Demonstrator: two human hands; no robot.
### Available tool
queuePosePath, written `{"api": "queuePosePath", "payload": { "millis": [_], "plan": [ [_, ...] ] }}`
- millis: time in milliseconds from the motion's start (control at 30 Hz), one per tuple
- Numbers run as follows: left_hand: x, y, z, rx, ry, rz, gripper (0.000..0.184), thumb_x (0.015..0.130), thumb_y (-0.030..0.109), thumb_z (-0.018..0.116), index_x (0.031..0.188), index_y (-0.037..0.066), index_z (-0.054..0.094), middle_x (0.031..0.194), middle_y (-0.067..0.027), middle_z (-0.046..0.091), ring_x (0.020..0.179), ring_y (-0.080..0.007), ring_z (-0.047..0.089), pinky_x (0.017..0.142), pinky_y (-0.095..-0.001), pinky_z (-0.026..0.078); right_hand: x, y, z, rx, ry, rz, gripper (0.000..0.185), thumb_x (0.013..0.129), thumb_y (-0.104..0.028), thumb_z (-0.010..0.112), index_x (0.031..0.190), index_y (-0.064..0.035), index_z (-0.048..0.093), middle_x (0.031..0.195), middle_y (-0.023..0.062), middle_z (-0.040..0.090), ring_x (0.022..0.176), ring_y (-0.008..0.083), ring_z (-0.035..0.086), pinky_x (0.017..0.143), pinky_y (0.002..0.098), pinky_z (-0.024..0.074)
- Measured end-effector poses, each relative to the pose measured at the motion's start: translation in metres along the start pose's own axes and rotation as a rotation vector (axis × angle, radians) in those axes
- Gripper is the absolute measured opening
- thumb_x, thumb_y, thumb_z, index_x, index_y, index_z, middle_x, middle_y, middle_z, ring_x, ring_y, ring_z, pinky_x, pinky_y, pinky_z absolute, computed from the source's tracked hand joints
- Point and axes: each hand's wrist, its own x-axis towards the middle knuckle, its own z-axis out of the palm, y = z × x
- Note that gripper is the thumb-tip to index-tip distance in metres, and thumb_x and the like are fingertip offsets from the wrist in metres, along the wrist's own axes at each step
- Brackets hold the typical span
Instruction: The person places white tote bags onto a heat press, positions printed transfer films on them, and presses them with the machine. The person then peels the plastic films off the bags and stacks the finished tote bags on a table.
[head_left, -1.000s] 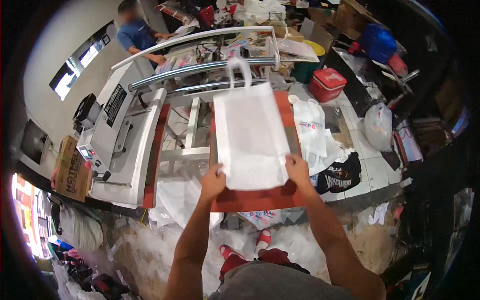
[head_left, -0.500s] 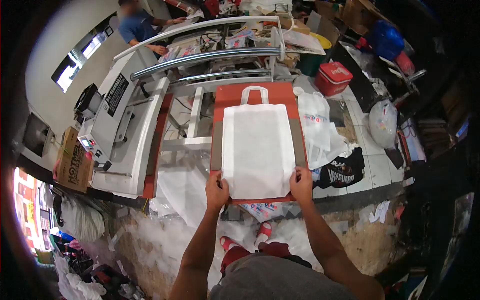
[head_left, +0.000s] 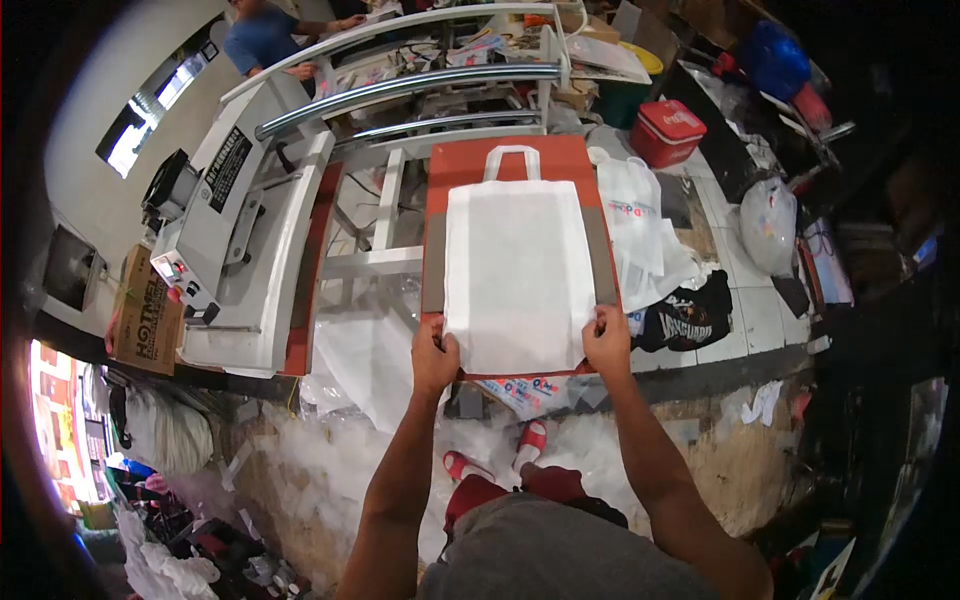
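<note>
A white bag [head_left: 517, 270] with its handle loop at the far end lies flat on the red platen [head_left: 562, 158] in front of me. My left hand [head_left: 436, 357] is closed at the bag's near left corner, fingers curled on its edge. At the near right corner my right hand [head_left: 606, 343] pinches the other edge. Grey strips of the platen show on both sides of the bag.
To the left stands a white press machine [head_left: 205, 225] with metal rails [head_left: 410, 88]. Printed white bags [head_left: 632, 215], a black cloth bag [head_left: 687, 318] and a red cooler box [head_left: 667, 133] are at the right. Another person [head_left: 262, 40] works beyond the rails.
The white bag, its handle lifted and blurred a second ago, has come down flat on the red platen. Both hands still hold its near corners. The view has tilted slightly down.
</note>
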Motion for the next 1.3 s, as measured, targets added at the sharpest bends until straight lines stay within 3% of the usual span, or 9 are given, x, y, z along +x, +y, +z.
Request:
{"api": "queuePosePath", "payload": {
  "millis": [300,367,600,667,1100,1167,1200,1267,1300],
  "plan": [
    [-0.036,-0.025,-0.032,-0.291,0.116,-0.059,0.032,0.098,0.013,0.052,0.127,-0.002,0.051,0.118,-0.0117,0.057,0.106,-0.0171,0.055,0.093,-0.0292,0.045,-0.032,0.028,-0.062,0.013,0.084,0.272,0.027,0.086,-0.015,0.064,0.106,0.0019,0.058,0.096,0.0194,0.063,0.087,0.0329,0.062,0.08,0.0392,0.0499],
    [-0.073,-0.076,-0.051,-0.259,0.207,-0.226,0.03,0.101,0.014,0.047,0.127,-0.001,0.05,0.115,-0.0107,0.057,0.105,-0.0175,0.054,0.096,-0.0309,0.043,-0.084,0.056,-0.072,-0.044,0.105,0.799,0.027,0.087,-0.017,0.064,0.106,0.0021,0.06,0.096,0.0198,0.065,0.087,0.0328,0.064,0.079,0.0368,0.0507],
    [-0.267,-0.16,-0.085,0.224,-0.288,-0.474,0.022,0.09,0.011,0.063,0.108,0.0,0.061,0.096,-0.0158,0.064,0.08,-0.0262,0.065,0.068,-0.0355,0.055,-0.265,0.252,0.1,0.314,-0.399,0.896,0.032,0.092,-0.025,0.059,0.112,-0.0002,0.061,0.108,0.0155,0.067,0.097,0.0299,0.065,0.083,0.0382,0.0516],
    [-0.316,-0.178,-0.098,0.239,-0.467,-0.378,0.023,0.086,0.012,0.066,0.106,0.002,0.063,0.097,-0.0169,0.064,0.082,-0.0268,0.067,0.069,-0.0378,0.056,-0.259,0.235,0.125,0.277,-0.158,0.641,0.044,0.091,-0.018,0.062,0.131,-0.0019,0.051,0.134,0.0136,0.052,0.121,0.022,0.049,0.1,0.0349,0.0411],
    [-0.356,-0.234,-0.148,0.301,-0.517,-0.716,0.027,0.087,0.021,0.064,0.106,0.002,0.066,0.093,-0.0179,0.071,0.089,-0.0307,0.069,0.081,-0.0403,0.055,-0.234,0.181,0.128,-0.237,-0.37,-0.098,0.042,0.092,-0.027,0.06,0.128,-0.0065,0.052,0.137,0.0134,0.05,0.114,0.0283,0.057,0.082,0.0408,0.0544],
    [-0.343,-0.244,-0.148,0.265,-0.529,-0.57,0.026,0.089,0.022,0.062,0.105,0.002,0.066,0.095,-0.0179,0.071,0.089,-0.03,0.07,0.079,-0.0397,0.056,-0.256,0.196,0.132,0.59,-0.258,0.737,0.034,0.089,-0.029,0.062,0.114,-0.0063,0.062,0.118,0.0133,0.064,0.098,0.028,0.065,0.074,0.0415,0.0558],
    [-0.338,-0.246,-0.147,0.259,-0.532,-0.563,0.026,0.089,0.022,0.062,0.105,0.002,0.066,0.095,-0.0179,0.071,0.089,-0.03,0.07,0.079,-0.0397,0.056,-0.253,0.2,0.126,0.585,-0.251,0.733,0.034,0.089,-0.029,0.062,0.114,-0.0063,0.062,0.118,0.0133,0.064,0.098,0.028,0.065,0.074,0.0415,0.0558],
    [-0.322,-0.241,-0.144,0.241,-0.552,-0.676,0.025,0.09,0.022,0.062,0.104,0.003,0.066,0.094,-0.0178,0.071,0.086,-0.0295,0.07,0.076,-0.0388,0.057,-0.22,0.188,0.107,-0.675,-1.011,0.465,0.026,0.085,-0.019,0.061,0.105,-0.0051,0.066,0.102,0.0139,0.067,0.095,0.0314,0.064,0.084,0.0431,0.0513],
    [-0.316,-0.238,-0.144,0.218,-0.543,-0.591,0.026,0.09,0.023,0.062,0.105,0.002,0.065,0.094,-0.0177,0.07,0.084,-0.0293,0.07,0.073,-0.0381,0.057,-0.215,0.183,0.102,-0.679,-1.01,0.465,0.026,0.085,-0.019,0.061,0.105,-0.0051,0.066,0.102,0.0139,0.067,0.095,0.0314,0.064,0.084,0.0431,0.0513]
  ]
}}
